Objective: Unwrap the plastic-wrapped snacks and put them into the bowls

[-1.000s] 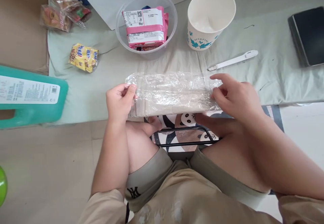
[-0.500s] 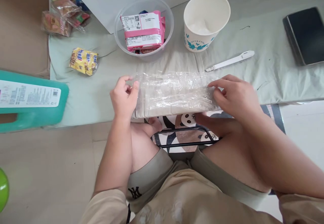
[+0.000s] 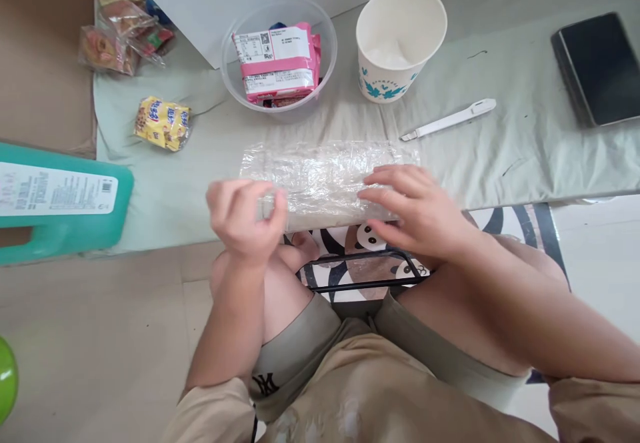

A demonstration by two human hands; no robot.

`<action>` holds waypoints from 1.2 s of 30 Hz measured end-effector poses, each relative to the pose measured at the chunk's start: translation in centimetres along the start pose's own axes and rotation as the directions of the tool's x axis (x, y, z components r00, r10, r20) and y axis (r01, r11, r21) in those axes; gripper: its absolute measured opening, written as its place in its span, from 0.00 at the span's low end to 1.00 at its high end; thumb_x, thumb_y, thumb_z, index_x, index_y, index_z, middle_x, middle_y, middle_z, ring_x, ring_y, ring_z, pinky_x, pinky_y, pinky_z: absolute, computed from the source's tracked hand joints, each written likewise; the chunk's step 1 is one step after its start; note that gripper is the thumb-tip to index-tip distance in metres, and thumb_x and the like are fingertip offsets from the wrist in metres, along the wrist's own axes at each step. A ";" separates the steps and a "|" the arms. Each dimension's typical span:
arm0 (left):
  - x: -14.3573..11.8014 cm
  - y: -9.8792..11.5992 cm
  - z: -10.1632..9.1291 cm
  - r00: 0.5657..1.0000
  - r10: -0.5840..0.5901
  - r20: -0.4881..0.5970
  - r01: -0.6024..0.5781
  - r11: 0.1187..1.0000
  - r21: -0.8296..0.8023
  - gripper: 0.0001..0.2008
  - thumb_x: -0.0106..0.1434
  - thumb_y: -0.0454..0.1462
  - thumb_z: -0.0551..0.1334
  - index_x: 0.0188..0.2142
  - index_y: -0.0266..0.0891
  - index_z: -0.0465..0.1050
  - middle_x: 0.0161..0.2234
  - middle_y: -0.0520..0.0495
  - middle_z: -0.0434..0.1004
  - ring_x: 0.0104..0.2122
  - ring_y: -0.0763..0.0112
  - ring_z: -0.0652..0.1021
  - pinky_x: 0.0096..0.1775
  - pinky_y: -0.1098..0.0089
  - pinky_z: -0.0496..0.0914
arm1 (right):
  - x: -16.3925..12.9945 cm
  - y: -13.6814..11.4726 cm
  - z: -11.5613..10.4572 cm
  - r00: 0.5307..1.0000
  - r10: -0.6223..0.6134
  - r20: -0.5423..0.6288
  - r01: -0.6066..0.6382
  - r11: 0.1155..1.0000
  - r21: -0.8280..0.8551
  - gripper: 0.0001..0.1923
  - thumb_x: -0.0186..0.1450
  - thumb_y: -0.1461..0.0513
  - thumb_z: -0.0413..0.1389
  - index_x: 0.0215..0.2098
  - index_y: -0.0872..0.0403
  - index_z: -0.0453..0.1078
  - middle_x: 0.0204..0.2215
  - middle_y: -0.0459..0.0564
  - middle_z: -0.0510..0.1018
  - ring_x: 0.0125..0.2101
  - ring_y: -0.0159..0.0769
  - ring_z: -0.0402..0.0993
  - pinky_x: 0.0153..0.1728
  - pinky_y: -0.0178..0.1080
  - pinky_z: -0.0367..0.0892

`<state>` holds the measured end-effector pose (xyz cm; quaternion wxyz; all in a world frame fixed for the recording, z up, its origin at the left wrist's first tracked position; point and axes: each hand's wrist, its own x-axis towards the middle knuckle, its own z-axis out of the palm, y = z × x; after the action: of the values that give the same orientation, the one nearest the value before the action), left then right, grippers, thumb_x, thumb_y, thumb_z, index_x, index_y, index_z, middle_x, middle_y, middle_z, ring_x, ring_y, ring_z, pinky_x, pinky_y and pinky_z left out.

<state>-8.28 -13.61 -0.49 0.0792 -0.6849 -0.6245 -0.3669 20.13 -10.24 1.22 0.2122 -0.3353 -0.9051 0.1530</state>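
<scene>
Two hands are on my plastic-wrapped box (image 3: pixel 325 179) near the cloth's (image 3: pixel 500 156) close edge: my left hand (image 3: pixel 245 219) pinches the blurry left end, my right hand (image 3: pixel 415 209) lies flat with fingers spread, so I should press evenly.

Home setting, floor-level. Person sits on a panda-print mat (image 3: pixel 520 219) on a tiled floor (image 3: pixel 100 336); a pale cloth (image 3: pixel 500 156) spread out carries snack packets (image 3: pixel 163 122), a paper cup (image 3: pixel 397 43), a plastic bowl (image 3: pixel 235 76), a tablet (image 3: pixel 595 66). Cardboard box (image 3: pixel 45 49) nearby.
</scene>
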 end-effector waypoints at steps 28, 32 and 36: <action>-0.3 1.4 1.3 0.886 0.202 0.418 0.243 0.566 -0.788 0.14 0.75 0.40 0.58 0.48 0.49 0.85 0.61 0.43 0.80 0.62 0.57 0.79 0.61 0.52 0.76 | -0.4 4.6 -0.6 0.995 0.006 -0.103 0.021 0.967 0.255 0.24 0.68 0.60 0.59 0.63 0.50 0.70 0.66 0.61 0.72 0.65 0.52 0.70 0.63 0.58 0.69; -0.2 0.9 1.2 0.859 0.313 0.406 0.111 0.661 -0.742 0.12 0.70 0.39 0.62 0.47 0.46 0.84 0.59 0.41 0.82 0.63 0.52 0.78 0.64 0.46 0.71 | 0.5 2.1 0.1 0.986 -0.106 -0.128 0.147 0.913 0.380 0.08 0.69 0.53 0.63 0.42 0.46 0.78 0.52 0.51 0.84 0.63 0.48 0.74 0.68 0.56 0.64; -0.6 1.1 0.9 0.840 0.368 0.398 -0.024 0.759 -0.650 0.18 0.61 0.40 0.69 0.51 0.41 0.80 0.55 0.38 0.84 0.61 0.48 0.79 0.67 0.41 0.66 | 0.7 1.4 0.0 0.987 -0.093 -0.129 0.142 0.883 0.448 0.04 0.72 0.60 0.60 0.37 0.49 0.75 0.30 0.44 0.85 0.36 0.35 0.85 0.56 0.45 0.73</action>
<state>-6.85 -13.80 -1.12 -0.2772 -0.8067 -0.3880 -0.3489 20.39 -8.76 0.80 0.3405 -0.2281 -0.8503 0.3301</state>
